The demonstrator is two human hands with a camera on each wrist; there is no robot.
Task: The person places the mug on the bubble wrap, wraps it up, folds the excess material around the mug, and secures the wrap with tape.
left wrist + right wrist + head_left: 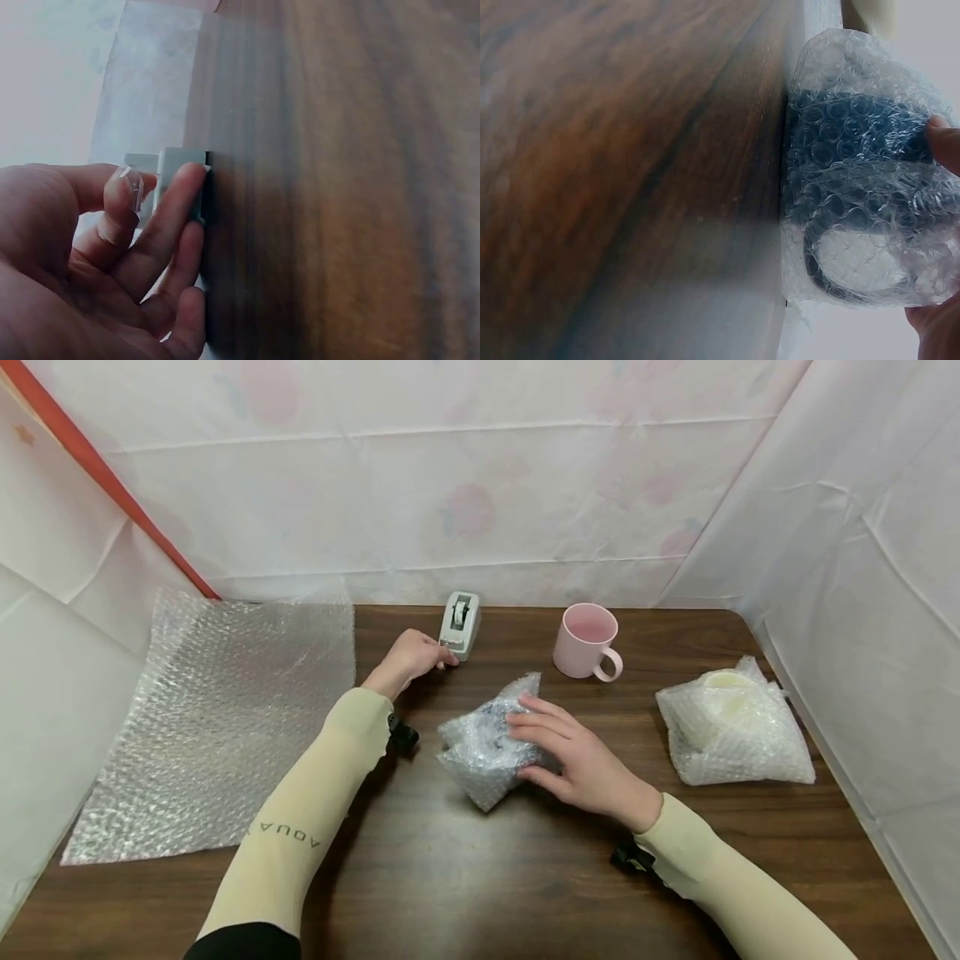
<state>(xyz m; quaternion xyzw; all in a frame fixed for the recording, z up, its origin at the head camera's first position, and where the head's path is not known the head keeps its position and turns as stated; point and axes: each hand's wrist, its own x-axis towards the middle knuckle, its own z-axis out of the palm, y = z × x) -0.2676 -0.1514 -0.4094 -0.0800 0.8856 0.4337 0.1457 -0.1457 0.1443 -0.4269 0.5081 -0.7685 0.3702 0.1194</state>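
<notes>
At the back of the table my left hand [418, 656] is at the front end of a pale grey tape dispenser [460, 625]. A small strip of clear tape [136, 191] is pinched at its thumb and fingertip, while the other fingers lie against the dispenser's side. My right hand [573, 756] holds a bubble-wrapped mug [483, 747] on the table, thumb and fingers spread around it. Through the wrap in the right wrist view, the mug shows dark blue with a looped handle. Loose corners of wrap stick out on several sides.
A pink mug [581, 647] stands unwrapped behind my right hand. Another bubble-wrapped item [731, 722], pale yellow inside, sits at the right edge. A large bubble wrap sheet [225, 735] covers the table's left. White cloth walls [525, 485] enclose the back and sides.
</notes>
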